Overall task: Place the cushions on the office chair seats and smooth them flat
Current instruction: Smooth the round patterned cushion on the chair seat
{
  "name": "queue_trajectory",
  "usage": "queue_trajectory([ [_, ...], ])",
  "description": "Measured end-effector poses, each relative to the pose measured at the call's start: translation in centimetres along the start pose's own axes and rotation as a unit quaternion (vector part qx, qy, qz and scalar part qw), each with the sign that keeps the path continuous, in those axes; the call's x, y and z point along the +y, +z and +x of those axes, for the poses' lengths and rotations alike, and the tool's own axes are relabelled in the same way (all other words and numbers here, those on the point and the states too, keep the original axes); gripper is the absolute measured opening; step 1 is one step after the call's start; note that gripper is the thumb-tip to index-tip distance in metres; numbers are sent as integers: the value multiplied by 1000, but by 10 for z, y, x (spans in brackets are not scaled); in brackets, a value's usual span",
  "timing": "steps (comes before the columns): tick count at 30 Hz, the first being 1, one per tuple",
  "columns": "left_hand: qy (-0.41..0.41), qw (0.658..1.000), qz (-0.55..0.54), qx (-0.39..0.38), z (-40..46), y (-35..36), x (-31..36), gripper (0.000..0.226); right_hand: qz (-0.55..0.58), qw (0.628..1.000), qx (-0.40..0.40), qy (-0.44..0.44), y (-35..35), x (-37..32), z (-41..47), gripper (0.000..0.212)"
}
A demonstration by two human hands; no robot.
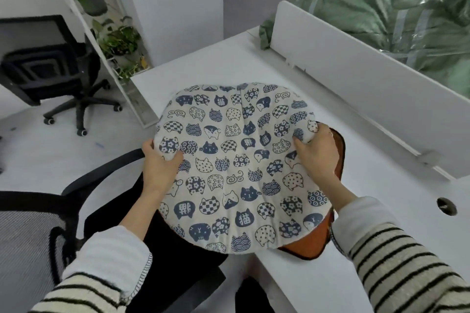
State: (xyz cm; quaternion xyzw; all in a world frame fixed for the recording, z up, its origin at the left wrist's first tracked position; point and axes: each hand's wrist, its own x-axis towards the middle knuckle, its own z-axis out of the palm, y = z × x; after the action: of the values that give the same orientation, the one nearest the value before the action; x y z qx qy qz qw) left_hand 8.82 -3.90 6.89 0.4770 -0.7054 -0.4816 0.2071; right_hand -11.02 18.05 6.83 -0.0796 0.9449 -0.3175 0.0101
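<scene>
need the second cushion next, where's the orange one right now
In the head view the orange cushion lies on the white desk at right, mostly hidden under the cat-print cushion that both hands hold.

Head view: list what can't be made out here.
- Orange cushion: mostly hidden under the cat-print cushion; shape unclear.
- Near chair's seat: largely covered by the arms and that cushion.
- Left hand and right hand: fingertips tucked behind the cushion's edge.
- Green bundle: cut off by the frame; contents unreadable.
</scene>
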Motion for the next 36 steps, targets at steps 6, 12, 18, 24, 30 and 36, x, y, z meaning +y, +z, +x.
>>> queue_trajectory([
  [6, 51, 996, 26, 61, 1, -104, -35, 58, 46, 997, 13, -61, 53, -87, -99, 50],
  [12, 51, 992, 62, 92, 6, -196, -87, 63, 62, 994, -53, -77, 117, -159, -188, 55],
  [18, -27, 995, 74, 63, 1, -215, -158, 68, 17, 985, -126, -120, 176, -174, -233, 51],
  [24, -80, 989, 123, -32, 17, -178, -221, 69, -28, 978, -202, -39, 232, -134, -254, 41],
  [30, -113, 979, 152, -75, 61, -135, -276, 67, -49, 973, -223, 35, 287, -90, -233, 46],
  [36, -149, 965, 209, -51, 83, -109, -332, 61, -22, 973, -214, 84, 335, -47, -229, 55],
])
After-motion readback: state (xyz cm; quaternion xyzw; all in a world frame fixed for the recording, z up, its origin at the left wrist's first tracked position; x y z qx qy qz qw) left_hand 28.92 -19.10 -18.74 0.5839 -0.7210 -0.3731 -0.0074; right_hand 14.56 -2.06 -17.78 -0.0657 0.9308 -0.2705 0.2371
